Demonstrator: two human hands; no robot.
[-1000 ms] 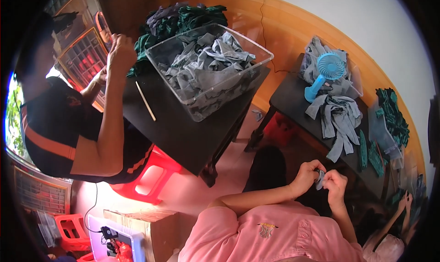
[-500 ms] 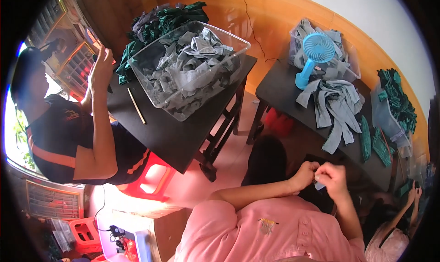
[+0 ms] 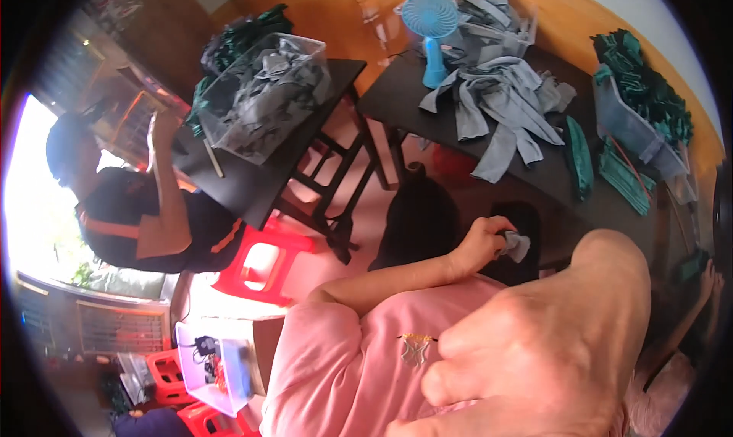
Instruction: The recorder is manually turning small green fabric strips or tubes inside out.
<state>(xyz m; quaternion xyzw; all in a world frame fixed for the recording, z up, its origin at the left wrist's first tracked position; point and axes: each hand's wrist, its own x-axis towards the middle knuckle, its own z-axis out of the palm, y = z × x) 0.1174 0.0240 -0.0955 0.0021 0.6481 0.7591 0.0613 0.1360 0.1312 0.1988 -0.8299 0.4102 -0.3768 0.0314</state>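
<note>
In front of my body, my left hand [image 3: 481, 244] is closed on a small piece of grey cloth [image 3: 517, 246], whose end sticks out beyond the fingers. My right hand [image 3: 527, 353] is raised close to the camera and looks very large, over the front of my pink shirt. Its fingers are curled in; what they hold, if anything, is hidden. On the dark table [image 3: 527, 181] beyond my hands lies a loose heap of grey cloth strips [image 3: 504, 108]. Flat green cloth bundles [image 3: 624, 179] rest to their right.
A blue fan [image 3: 431, 36] stands near a clear bin of grey cloth [image 3: 489, 28]. At right is a bin of green cloth [image 3: 645, 93]. A co-worker [image 3: 130, 200] sits at the left table, which bears another bin [image 3: 267, 105]. Red stools [image 3: 263, 261] stand on the floor.
My right hand has left my left hand and come up close to the camera. The left hand still grips the grey cloth, now showing more. The view has shifted, moving the tables upward and left.
</note>
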